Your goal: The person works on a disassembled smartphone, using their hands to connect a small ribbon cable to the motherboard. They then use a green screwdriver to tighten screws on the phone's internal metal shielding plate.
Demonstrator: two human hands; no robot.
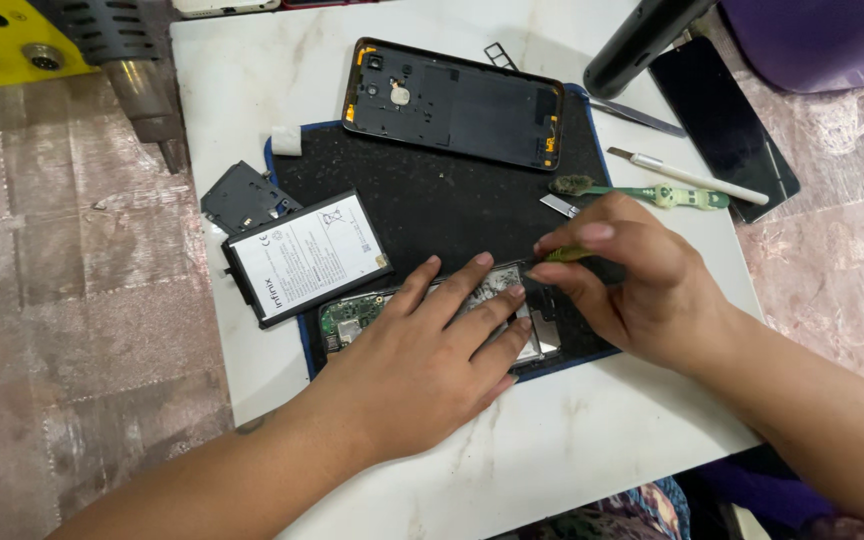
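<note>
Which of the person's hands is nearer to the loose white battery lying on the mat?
Left. The left hand lies flat on the opened phone, just right of the battery. The right hand is farther right, pinching a small tool.

Loose battery (307,257), black back cover (457,103) — toothbrush (642,190), heat gun (102,50) nearby.

The opened phone body (432,305) is lying flat at the near edge of the black work mat (432,195), its green circuit board and metal shields showing. A slim yellow-green tool (565,254) is angling down onto the phone's right end, mostly hidden.
</note>
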